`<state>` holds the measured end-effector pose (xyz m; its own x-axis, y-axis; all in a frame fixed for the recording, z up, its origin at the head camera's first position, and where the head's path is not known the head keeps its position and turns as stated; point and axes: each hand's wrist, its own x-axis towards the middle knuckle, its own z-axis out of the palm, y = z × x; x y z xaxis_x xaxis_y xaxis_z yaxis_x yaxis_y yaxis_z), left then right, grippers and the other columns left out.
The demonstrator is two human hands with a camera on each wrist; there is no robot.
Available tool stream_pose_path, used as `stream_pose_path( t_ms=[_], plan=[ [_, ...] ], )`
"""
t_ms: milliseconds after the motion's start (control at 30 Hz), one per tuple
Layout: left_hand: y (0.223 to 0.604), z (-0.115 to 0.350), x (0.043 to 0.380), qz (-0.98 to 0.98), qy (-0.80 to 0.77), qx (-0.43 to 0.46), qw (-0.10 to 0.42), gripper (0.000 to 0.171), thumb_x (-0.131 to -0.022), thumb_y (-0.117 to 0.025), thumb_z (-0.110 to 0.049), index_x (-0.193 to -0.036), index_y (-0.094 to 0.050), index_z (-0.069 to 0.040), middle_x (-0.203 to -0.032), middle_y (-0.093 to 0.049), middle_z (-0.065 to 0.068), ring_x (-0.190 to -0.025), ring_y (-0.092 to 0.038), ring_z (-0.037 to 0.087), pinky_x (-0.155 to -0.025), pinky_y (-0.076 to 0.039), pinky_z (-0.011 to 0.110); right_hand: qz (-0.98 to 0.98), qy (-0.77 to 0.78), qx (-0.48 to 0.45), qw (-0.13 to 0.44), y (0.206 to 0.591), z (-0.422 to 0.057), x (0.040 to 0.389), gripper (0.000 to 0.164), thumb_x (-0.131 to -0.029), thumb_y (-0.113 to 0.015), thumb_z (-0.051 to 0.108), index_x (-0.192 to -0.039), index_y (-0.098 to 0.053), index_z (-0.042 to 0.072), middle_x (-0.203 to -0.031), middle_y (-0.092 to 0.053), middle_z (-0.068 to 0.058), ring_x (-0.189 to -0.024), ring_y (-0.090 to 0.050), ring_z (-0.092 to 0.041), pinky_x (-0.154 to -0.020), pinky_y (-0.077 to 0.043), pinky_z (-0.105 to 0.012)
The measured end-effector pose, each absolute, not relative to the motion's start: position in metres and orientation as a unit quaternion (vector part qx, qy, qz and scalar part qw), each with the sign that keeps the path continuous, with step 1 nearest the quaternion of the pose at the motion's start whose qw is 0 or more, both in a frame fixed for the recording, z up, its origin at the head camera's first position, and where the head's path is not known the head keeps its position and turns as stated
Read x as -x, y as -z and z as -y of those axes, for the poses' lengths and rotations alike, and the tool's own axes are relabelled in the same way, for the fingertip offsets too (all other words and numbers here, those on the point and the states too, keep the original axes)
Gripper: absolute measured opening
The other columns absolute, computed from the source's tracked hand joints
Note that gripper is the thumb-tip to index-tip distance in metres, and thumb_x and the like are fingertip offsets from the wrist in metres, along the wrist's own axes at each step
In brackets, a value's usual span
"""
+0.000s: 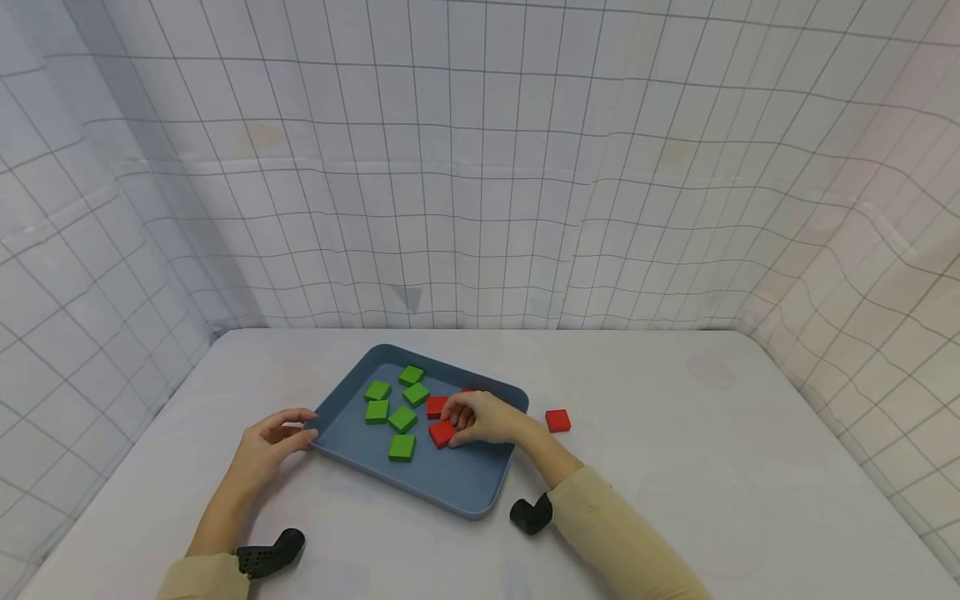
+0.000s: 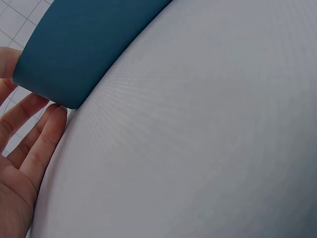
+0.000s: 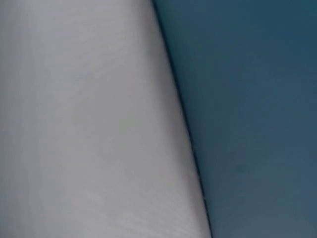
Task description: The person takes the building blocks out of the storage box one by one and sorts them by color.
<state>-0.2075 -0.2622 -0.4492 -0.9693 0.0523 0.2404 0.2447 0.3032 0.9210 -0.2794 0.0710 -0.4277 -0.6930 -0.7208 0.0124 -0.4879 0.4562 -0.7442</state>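
A blue tray (image 1: 420, 486) lies turned at an angle on the white table, holding several flat green square blocks (image 1: 402, 448). At its left corner my left hand (image 1: 262, 447) holds the rim with thumb and fingers. The left wrist view shows those fingers (image 2: 49, 134) against the tray's outer wall (image 2: 84, 44). My right hand (image 1: 483, 419) reaches over the tray's right side and pinches a red square block (image 1: 441, 433) between thumb and fingers. Just behind that block lies another red block (image 1: 437, 406); a third (image 1: 467, 390) is mostly hidden by the hand.
Right of the tray, a single red block (image 1: 558, 421) rests on the table (image 1: 675, 433). Black wrist devices (image 1: 272, 555) are worn at both sleeves. White grid-lined sheets (image 1: 480, 208) surround the table at the back and sides. The right wrist view holds only tray wall (image 3: 247, 119) and tabletop.
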Motion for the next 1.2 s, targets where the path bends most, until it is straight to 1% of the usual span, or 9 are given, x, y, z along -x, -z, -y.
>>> stream_pose_path(
  t_ms=[267, 500, 700, 1000, 1200],
  plan=[
    [0.449, 0.262, 0.206, 0.806, 0.581, 0.086, 0.079, 0.030, -0.087, -0.061, -0.006, -0.108, -0.053, 0.013, -0.094, -0.060, -0.014, -0.077, -0.059, 0.001, -0.067, -0.050, 0.017, -0.835, 0.379, 0.369, 0.149, 0.428, -0.072, 0.279, 0.030, -0.075, -0.076, 0.011, -0.099, -0.059, 0.005, -0.085, -0.056, -0.005, -0.076, -0.053, -0.012, -0.067, -0.045, -0.017],
    [0.450, 0.263, 0.207, 0.805, 0.581, 0.087, 0.079, 0.030, -0.087, -0.061, -0.006, -0.108, -0.053, 0.013, -0.094, -0.060, -0.013, -0.076, -0.060, 0.002, -0.066, -0.051, 0.018, -0.829, 0.391, 0.377, 0.133, 0.427, -0.072, 0.279, 0.029, -0.076, -0.075, 0.010, -0.100, -0.059, 0.005, -0.084, -0.056, -0.006, -0.075, -0.052, -0.012, -0.067, -0.047, -0.017],
    [0.450, 0.263, 0.207, 0.802, 0.585, 0.092, 0.081, 0.029, -0.086, -0.061, -0.005, -0.108, -0.053, 0.013, -0.096, -0.058, -0.010, -0.076, -0.060, 0.002, -0.067, -0.051, 0.018, -0.830, 0.401, 0.365, 0.128, 0.423, -0.075, 0.278, 0.029, -0.077, -0.074, 0.010, -0.102, -0.059, 0.006, -0.085, -0.057, -0.005, -0.077, -0.053, -0.013, -0.068, -0.047, -0.019],
    [0.450, 0.263, 0.208, 0.804, 0.583, 0.088, 0.078, 0.029, -0.086, -0.061, -0.005, -0.109, -0.053, 0.012, -0.094, -0.060, -0.012, -0.075, -0.060, 0.002, -0.067, -0.051, 0.018, -0.828, 0.416, 0.358, 0.114, 0.414, -0.090, 0.277, 0.031, -0.077, -0.073, 0.011, -0.105, -0.059, 0.007, -0.088, -0.058, -0.005, -0.078, -0.053, -0.010, -0.070, -0.048, -0.020],
    [0.451, 0.263, 0.209, 0.801, 0.587, 0.088, 0.080, 0.028, -0.086, -0.062, -0.005, -0.108, -0.054, 0.011, -0.094, -0.060, -0.012, -0.076, -0.060, 0.002, -0.067, -0.051, 0.018, -0.826, 0.428, 0.356, 0.091, 0.412, -0.106, 0.278, 0.031, -0.076, -0.074, 0.009, -0.103, -0.059, 0.005, -0.086, -0.058, -0.003, -0.076, -0.054, -0.010, -0.071, -0.049, -0.022]
  ],
)
